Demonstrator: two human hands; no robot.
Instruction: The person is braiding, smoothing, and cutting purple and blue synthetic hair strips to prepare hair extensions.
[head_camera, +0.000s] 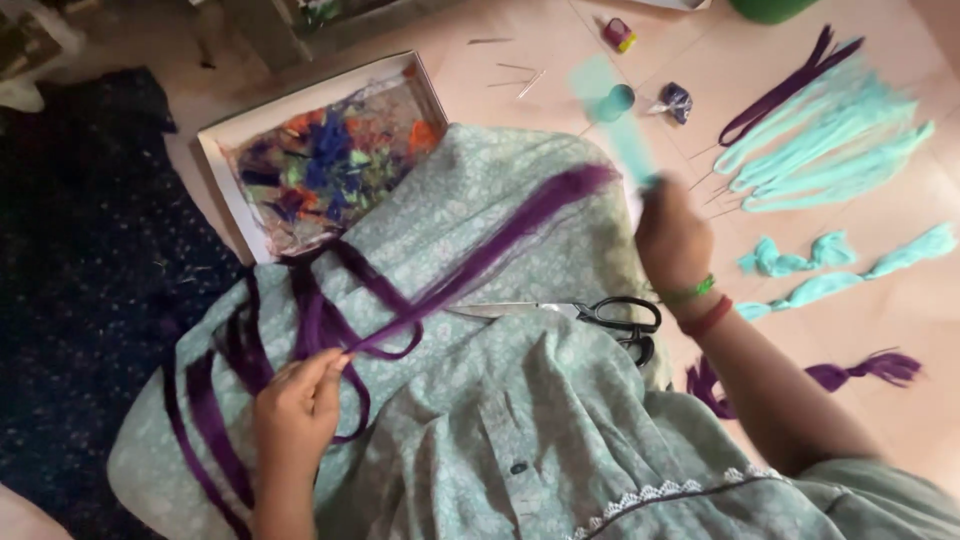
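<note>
My left hand (297, 400) pinches purple fabric strips (470, 265) that stretch across my lap, over the pale green patterned dress (470, 200). More purple strips loop beside that hand. My right hand (672, 240) is raised at the right, blurred in motion, gripping a turquoise fabric strip (620, 125) that stands upward from it. Black-handled scissors (600, 315) lie on my lap just below the right wrist, which wears green and red bangles.
A white shallow box (225, 135) with colourful scraps sits at upper left. Turquoise strips (830, 135) and a purple strip lie on the pink floor at right, with knotted turquoise pieces (800, 258) and a purple tassel (860, 370). Needles, a small spool and a dark mat (90, 260) surround.
</note>
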